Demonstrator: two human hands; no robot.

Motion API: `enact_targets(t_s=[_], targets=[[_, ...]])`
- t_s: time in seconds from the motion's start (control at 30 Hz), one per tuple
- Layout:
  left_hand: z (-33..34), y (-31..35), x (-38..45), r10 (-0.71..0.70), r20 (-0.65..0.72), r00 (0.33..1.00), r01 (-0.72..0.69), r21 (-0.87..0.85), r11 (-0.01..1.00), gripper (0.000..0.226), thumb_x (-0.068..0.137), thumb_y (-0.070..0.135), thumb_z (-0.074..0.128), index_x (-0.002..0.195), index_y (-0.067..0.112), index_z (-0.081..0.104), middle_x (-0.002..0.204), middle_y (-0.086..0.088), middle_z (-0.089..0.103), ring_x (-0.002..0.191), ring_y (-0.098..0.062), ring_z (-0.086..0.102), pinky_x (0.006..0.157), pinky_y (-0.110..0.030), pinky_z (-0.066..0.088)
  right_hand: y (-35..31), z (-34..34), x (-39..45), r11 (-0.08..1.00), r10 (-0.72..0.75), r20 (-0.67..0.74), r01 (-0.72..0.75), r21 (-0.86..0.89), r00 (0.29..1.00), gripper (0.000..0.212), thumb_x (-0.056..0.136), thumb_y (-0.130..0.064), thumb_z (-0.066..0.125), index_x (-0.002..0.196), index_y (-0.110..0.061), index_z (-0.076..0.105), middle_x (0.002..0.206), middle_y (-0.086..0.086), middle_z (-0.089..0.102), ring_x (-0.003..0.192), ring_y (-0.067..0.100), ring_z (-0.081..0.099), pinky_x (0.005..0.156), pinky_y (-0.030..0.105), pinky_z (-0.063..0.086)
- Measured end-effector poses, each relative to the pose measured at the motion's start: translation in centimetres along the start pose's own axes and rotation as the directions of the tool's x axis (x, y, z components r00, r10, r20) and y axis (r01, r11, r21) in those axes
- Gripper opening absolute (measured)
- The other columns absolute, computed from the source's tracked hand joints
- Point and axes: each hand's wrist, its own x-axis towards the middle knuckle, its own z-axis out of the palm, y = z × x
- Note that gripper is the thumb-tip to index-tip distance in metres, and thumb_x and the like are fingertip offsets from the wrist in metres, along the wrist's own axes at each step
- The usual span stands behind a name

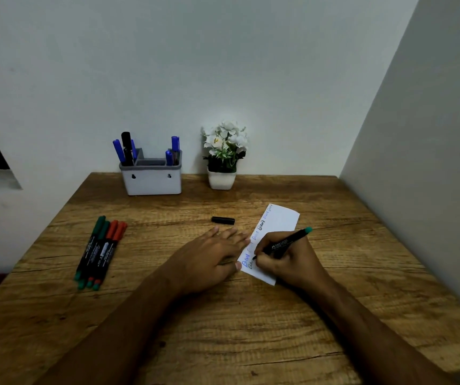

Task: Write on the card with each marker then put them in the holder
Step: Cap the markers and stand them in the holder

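The right hand (281,262) grips a marker (284,243), its fingers (262,247) curled round the black barrel, with the tip down on the near end of the card (276,226). The left hand (209,259) lies flat with straight fingers, holding nothing, pressing the card's left edge onto the desk (223,329). The marker's black cap (223,220) lies loose just beyond the left hand.

The card is a narrow strip, already carrying several words. If the left hand eases off mid-stroke, the card probably slides and the line smears or runs onto the wood. The right palm rests over the near part of the card, so fresh ink there could smudge. The loose cap could roll if a fingertip nudges it.

4 capped markers (98,254), 2 green and 2 red, wait on the left side of the desk. The holder (151,182) stands at the back beside a potted plant (223,157), its end compartments already crowded with blue and black markers; a hurried drop there may catch on them.
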Motion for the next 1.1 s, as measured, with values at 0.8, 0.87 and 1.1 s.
enact_targets(t_s=[0.8,0.87,1.1], targets=[[-0.3,0.4,0.0,-0.026,-0.018,1.000,0.026,-0.003,1.000,0.062,0.102,0.037,0.041,0.157,0.029,0.015,0.164,0.014,0.007,0.150,0.000,-0.003,0.120,-0.024,-0.007,-0.8,0.1,0.3,0.992,0.068,-0.058,-0.062,0.107,0.996,0.021,0.082,0.007,0.069,0.078,-0.011,0.078,0.083,-0.002,0.078,0.081,0.009,0.073,0.070,0.017,0.053],[-0.3,0.4,-0.1,-0.046,-0.029,0.999,0.045,-0.029,0.999,0.062,0.101,0.038,0.041,0.157,0.029,0.015,0.164,0.013,0.008,0.149,0.000,-0.001,0.122,-0.025,-0.004,-1.2,0.1,0.5,0.990,0.070,-0.047,-0.064,0.126,0.996,0.021,0.084,0.007,0.070,0.080,-0.011,0.078,0.084,-0.002,0.078,0.083,0.010,0.074,0.071,0.019,0.055],[-1.4,0.3,-0.6,-0.140,-0.177,0.974,0.114,-0.150,0.982,0.058,0.097,0.035,0.048,0.153,0.027,0.033,0.161,0.008,0.025,0.149,-0.005,0.015,0.123,-0.033,0.020,-3.5,0.7,2.6,0.989,0.041,0.025,-0.044,0.139,0.999,0.020,0.089,0.004,0.071,0.086,-0.014,0.078,0.076,-0.008,0.075,0.068,0.005,0.068,0.061,0.021,0.052]])
